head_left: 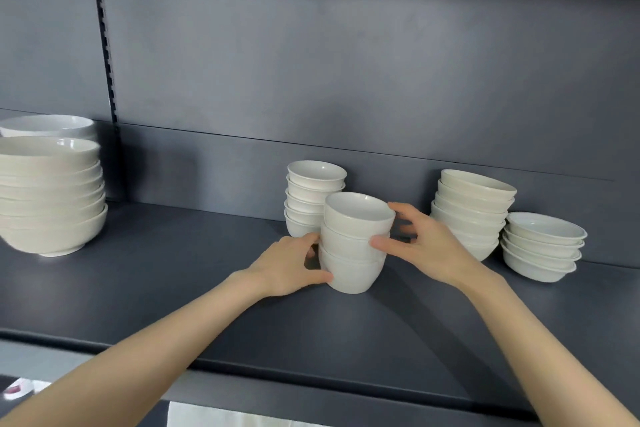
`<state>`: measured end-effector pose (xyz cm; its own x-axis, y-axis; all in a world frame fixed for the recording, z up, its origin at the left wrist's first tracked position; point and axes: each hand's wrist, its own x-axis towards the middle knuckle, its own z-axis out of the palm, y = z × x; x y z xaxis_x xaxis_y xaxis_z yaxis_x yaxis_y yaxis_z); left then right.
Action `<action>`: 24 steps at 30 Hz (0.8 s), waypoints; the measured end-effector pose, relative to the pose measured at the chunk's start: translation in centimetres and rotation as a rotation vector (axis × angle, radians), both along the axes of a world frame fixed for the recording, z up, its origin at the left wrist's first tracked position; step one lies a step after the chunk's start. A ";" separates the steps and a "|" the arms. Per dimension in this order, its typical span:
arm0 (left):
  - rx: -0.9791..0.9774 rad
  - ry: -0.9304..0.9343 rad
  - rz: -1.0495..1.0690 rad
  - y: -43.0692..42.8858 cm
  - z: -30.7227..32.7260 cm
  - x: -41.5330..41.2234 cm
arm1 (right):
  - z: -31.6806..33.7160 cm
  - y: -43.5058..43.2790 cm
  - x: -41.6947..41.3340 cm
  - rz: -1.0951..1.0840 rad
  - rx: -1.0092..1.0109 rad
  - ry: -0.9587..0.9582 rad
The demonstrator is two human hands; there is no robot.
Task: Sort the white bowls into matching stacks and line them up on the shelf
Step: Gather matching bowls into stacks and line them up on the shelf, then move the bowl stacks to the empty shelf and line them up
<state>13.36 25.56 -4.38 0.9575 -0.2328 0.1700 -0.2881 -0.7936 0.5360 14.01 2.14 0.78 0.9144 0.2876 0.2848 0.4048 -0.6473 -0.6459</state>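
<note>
Several matching stacks (471,211) on the shelf (173,288), left hand (287,267) and right hand (426,243) clasping the three-bowl stack (353,253) in curled fingers (381,242), lining-up seemingly unfinished.

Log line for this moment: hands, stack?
left hand: grips stack of three deep white ceramic bowls | right hand: grips it | stack: on dark grey shelf

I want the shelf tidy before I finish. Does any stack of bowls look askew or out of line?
Yes. The three-bowl stack, held by the left hand and right hand, stands in front of the small-bowl stack, out of line. The taller stack to its right looks askew: its bowls sit tilted. Nothing looks broken.
</note>
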 end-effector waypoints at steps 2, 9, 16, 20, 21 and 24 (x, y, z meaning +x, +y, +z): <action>0.169 -0.064 0.016 1.2 1.2 -0.9 | 0.7 0.5 -1.0 -0.061 -0.097 -0.077; 0.439 -0.411 0.110 10.3 5.3 -6.1 | 3.7 8.0 -4.9 -0.146 -0.298 -0.278; 0.438 -0.639 0.150 23.0 7.1 -13.1 | 3.6 22.4 -9.5 -0.126 -0.284 -0.339; 0.373 -0.616 0.192 29.0 7.2 -16.7 | 3.0 29.3 -11.4 -0.078 -0.246 -0.324; 0.361 -0.606 0.203 30.4 7.0 -17.3 | 2.8 30.7 -11.8 -0.065 -0.239 -0.311; 0.292 -0.587 0.279 34.4 6.4 -18.2 | 2.4 34.1 -12.1 -0.041 -0.230 -0.285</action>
<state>-4.82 59.95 1.98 0.7578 -0.1073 0.6436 -0.2292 -0.9673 0.1086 1.94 36.26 3.21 0.8197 0.3390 0.4618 0.5184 -0.7819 -0.3463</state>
